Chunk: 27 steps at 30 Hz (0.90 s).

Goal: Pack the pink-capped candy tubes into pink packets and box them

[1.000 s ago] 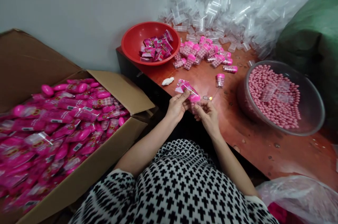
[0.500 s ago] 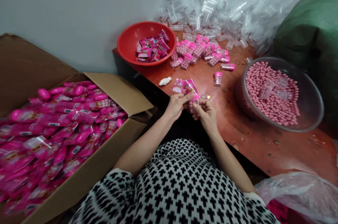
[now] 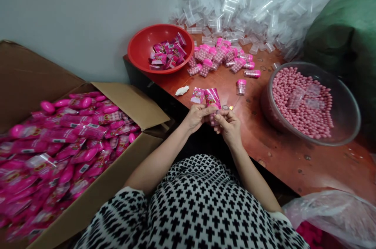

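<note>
My left hand (image 3: 198, 118) pinches a small clear jar of pink candy balls (image 3: 213, 119) near its pink top, in front of me at the table's edge. Fingers of my right hand (image 3: 230, 124) are closed on the same jar from the other side and cover much of it. Just beyond the fingertips is a pink printed packet (image 3: 212, 97); whether a finger touches it I cannot tell. Another pink printed piece (image 3: 197, 95) lies flat beside it. A filled jar with a pink cap (image 3: 241, 87) stands upright on the table to the right.
Capped jars (image 3: 220, 54) lie heaped behind my hands, near a red bowl (image 3: 138, 63) of pink packets. Clear empty tubes (image 3: 232, 6) pile up at the back. A tub (image 3: 357, 123) of pink balls stands right. At left, a cardboard box (image 3: 129, 104) holds pink packages.
My hands stay together at the table's edge, with the jar tilted lower and its pink cap more covered by my fingers. More of the printed packet shows. The view has shifted slightly.
</note>
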Motion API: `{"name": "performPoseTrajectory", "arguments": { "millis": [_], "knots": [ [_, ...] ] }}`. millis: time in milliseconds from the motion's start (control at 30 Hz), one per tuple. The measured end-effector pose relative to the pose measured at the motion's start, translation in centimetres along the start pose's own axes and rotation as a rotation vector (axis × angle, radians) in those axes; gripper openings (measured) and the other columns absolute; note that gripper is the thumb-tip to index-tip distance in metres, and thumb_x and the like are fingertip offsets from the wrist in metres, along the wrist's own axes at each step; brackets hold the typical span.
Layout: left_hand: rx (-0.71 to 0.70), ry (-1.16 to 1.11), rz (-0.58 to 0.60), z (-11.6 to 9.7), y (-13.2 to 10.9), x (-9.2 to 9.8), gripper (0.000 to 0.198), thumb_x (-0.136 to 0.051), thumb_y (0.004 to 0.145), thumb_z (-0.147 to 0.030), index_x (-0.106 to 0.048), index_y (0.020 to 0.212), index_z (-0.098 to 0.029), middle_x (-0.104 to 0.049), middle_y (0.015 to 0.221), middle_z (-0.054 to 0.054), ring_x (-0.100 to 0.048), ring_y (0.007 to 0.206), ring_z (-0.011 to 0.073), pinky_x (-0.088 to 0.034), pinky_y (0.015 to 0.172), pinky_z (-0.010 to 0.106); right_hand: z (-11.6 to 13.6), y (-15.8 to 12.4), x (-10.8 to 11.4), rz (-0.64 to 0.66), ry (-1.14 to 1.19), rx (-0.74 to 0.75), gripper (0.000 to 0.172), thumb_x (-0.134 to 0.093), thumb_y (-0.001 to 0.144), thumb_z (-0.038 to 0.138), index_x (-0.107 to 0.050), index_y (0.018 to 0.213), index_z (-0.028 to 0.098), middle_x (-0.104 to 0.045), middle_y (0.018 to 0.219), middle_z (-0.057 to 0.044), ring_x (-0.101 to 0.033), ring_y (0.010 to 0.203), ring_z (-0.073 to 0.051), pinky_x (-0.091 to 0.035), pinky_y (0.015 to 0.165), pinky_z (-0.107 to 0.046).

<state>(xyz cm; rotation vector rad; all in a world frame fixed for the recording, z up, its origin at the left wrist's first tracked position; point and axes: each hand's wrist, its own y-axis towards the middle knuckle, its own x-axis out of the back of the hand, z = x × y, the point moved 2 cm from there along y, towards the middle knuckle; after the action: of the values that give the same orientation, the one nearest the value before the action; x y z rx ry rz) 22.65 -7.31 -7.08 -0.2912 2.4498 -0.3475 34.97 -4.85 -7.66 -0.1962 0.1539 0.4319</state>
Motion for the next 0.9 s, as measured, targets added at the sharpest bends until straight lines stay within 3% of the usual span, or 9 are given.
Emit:
{"name": "performPoseTrajectory", "arguments": {
  "millis": [133,233,333,500,600,667,733,833,900],
  "knots": [
    [-0.002,0.019,-0.019,-0.1,0.0,0.1,0.028,-0.081,0.059,-0.03,-0.064,0.057,-0.009,-0.06,0.053,0.004,-0.056,0.047,0.0112,-0.047,0.051,0.026,0.0,0.0,0.1,-0.03,0.053,-0.017,0.029,-0.073,0.069,0.039,-0.057,0.083,0.019,-0.066,0.061,0.004,-0.054,0.041,-0.008,-0.041,0.035,-0.017],
    [-0.017,-0.043,-0.132,-0.2,0.0,0.2,0.027,-0.082,0.057,-0.03,-0.065,0.061,-0.009,-0.064,0.06,0.005,-0.058,0.051,0.0109,-0.049,0.056,0.026,-0.1,-0.5,0.0,0.0,0.113,0.0,0.036,-0.075,0.067,0.035,-0.058,0.095,0.02,-0.069,0.075,0.002,-0.063,0.057,-0.01,-0.054,0.052,-0.022],
    [0.001,-0.096,-0.165,0.2,-0.4,0.0,0.03,-0.084,0.053,-0.03,-0.066,0.064,-0.008,-0.066,0.064,0.006,-0.061,0.057,0.0121,-0.051,0.059,0.026,-0.3,-0.8,0.1,0.012,0.134,0.007,0.04,-0.077,0.065,0.031,-0.059,0.099,0.022,-0.07,0.084,0.001,-0.067,0.07,-0.012,-0.058,0.066,-0.028],
    [0.039,-0.086,-0.152,1.0,-1.7,-0.7,0.033,-0.084,0.052,-0.031,-0.066,0.064,-0.007,-0.064,0.058,0.004,-0.058,0.052,0.0108,-0.049,0.058,0.025,-0.3,-0.2,-0.3,-0.049,0.109,0.04,0.035,-0.08,0.061,0.034,-0.054,0.083,0.022,-0.065,0.07,0.005,-0.062,0.059,-0.01,-0.055,0.057,-0.025],
    [0.027,-0.122,-0.136,0.4,-3.0,-0.4,0.032,-0.084,0.053,-0.031,-0.066,0.064,-0.008,-0.065,0.06,0.005,-0.061,0.055,0.0129,-0.052,0.063,0.028,0.2,0.4,-1.4,0.011,0.05,0.047,0.038,-0.08,0.06,0.035,-0.051,0.078,0.022,-0.062,0.064,0.007,-0.058,0.051,-0.008,-0.05,0.049,-0.021],
    [-0.067,-0.151,-0.178,-1.0,-4.5,0.6,0.028,-0.083,0.056,-0.03,-0.066,0.066,-0.01,-0.069,0.069,0.006,-0.064,0.064,0.0154,-0.053,0.069,0.031,0.6,0.6,-2.2,0.102,0.02,0.03,0.04,-0.081,0.058,0.037,-0.051,0.079,0.022,-0.062,0.063,0.007,-0.057,0.049,-0.008,-0.048,0.046,-0.02],
    [-0.285,-0.2,-0.309,-3.0,-6.7,2.6,0.028,-0.08,0.062,-0.037,-0.068,0.074,-0.015,-0.072,0.083,0.005,-0.067,0.078,0.0174,-0.053,0.079,0.033,1.0,0.8,-2.6,0.166,0.001,0.019,0.039,-0.08,0.059,0.039,-0.053,0.08,0.021,-0.062,0.061,0.006,-0.058,0.049,-0.009,-0.048,0.046,-0.021],
    [-0.697,-0.268,-0.582,-5.7,-9.6,6.2,0.053,-0.055,0.074,-0.066,-0.067,0.096,-0.019,-0.073,0.094,0.003,-0.067,0.087,0.0159,-0.051,0.085,0.032,1.3,1.1,-2.0,0.117,-0.036,0.045,0.031,-0.074,0.067,0.042,-0.054,0.078,0.021,-0.062,0.06,0.006,-0.059,0.047,-0.009,-0.047,0.044,-0.021],
    [-0.797,-0.202,-0.703,-6.1,-9.7,7.9,0.057,-0.051,0.076,-0.068,-0.065,0.103,-0.02,-0.073,0.095,0.003,-0.067,0.087,0.0162,-0.05,0.089,0.035,1.2,1.2,-1.2,0.054,-0.067,0.064,0.028,-0.069,0.072,0.044,-0.054,0.075,0.02,-0.061,0.058,0.005,-0.057,0.045,-0.009,-0.047,0.044,-0.021]
  ]
}}
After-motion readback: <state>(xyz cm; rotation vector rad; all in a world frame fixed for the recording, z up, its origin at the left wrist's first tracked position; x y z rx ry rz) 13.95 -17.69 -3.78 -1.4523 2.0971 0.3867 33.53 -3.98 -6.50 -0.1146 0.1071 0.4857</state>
